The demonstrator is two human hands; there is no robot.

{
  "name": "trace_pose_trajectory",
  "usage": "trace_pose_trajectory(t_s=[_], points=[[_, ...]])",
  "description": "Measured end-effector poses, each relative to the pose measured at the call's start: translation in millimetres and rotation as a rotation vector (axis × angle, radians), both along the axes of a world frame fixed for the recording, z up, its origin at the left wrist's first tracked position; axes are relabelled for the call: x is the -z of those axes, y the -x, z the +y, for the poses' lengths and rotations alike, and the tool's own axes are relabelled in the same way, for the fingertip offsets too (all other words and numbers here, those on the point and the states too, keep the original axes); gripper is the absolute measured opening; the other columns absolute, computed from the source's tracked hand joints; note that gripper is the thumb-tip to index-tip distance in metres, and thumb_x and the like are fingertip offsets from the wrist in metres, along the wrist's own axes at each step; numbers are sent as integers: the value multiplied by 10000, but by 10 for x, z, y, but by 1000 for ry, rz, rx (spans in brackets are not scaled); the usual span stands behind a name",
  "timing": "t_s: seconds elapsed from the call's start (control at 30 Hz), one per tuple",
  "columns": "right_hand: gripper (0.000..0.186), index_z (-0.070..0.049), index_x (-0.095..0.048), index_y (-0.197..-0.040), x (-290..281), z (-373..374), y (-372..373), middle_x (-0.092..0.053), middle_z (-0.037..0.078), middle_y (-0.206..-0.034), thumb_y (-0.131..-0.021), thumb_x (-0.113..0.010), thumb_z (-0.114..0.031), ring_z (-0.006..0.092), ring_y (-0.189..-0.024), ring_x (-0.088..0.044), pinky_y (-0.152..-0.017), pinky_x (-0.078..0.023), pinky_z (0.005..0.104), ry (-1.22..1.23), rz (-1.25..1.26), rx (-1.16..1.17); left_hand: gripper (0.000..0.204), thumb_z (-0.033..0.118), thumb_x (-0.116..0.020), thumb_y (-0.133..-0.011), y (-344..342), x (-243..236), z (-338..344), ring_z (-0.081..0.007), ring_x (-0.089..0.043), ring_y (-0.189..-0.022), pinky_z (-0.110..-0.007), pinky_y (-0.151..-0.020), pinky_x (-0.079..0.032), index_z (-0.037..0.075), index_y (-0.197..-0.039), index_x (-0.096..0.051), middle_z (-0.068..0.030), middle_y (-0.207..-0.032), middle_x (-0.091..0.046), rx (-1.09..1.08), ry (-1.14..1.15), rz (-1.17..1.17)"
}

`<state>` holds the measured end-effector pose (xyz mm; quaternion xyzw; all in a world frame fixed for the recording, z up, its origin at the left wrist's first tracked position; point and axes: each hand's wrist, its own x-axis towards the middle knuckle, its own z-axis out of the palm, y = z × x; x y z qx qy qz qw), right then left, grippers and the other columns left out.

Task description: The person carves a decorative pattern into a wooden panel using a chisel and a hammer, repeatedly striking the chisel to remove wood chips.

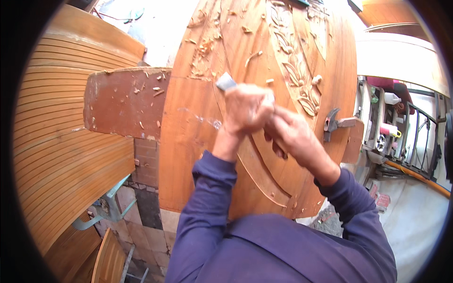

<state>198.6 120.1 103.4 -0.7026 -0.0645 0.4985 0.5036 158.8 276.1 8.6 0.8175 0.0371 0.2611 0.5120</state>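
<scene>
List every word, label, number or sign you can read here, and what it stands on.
None can be read.
Red-and-white object, lower right: any print is too small and blurred.
Pink bottle, right: too small to read.
Wooden panel and hammer: no text visible.

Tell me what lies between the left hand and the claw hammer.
In the head view: the right hand, then wooden panel beside the leaf carving's lower end.
</scene>
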Motion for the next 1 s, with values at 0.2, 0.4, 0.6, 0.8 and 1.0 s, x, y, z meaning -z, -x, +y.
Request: trace_pose_trajectory(t_s=[0.2,0.4,0.6,0.8,1.0], points=[[352,-40,-679,-1363,-69,91,-122,-627,7,-774,-1147,-483,-237,68,-499,-553,-436,-437,238,27,-107,-111,379,307,-521,-943,-73,111,46,-325,-659,-588,-437,-612,-506,71,-697,-688,-150,-632,-643,-56,-11,-105],[344,-29,-670,-1337,249,281,-265,-592,4,-712,-1170,-512,-283,74,-529,-546,-473,-421,252,-187,-161,24,280,314,-598,-872,-404,10,392,-310,-648,-662,-441,-669,-485,98,-707,-664,-97,-688,-660,-35,-186,-67],[294,-37,-628,-1012,250,-803,189,-530,-31,-650,-1183,-488,-230,59,-541,-489,-500,-405,261,-170,-111,24,231,343,-667,-897,158,-173,-539,-262,-564,-709,-432,-739,-437,160,-757,-656,-44,-715,-551,36,-221,-101],[254,-13,-678,-1095,244,-1173,560,-538,-30,-665,-1165,-489,-167,43,-569,-490,-518,-405,260,-1,-19,-41,328,389,-690,-928,718,-6,-940,-262,-568,-692,-413,-685,-428,144,-726,-611,-55,-716,-559,97,-144,83],[272,-18,-663,-1285,-2,-747,537,-565,-41,-710,-1166,-467,-165,27,-574,-492,-509,-396,247,-8,-10,-50,307,322,-658,-885,631,-26,-643,-281,-545,-570,-420,-588,-417,134,-657,-572,-67,-618,-547,65,-86,36]])
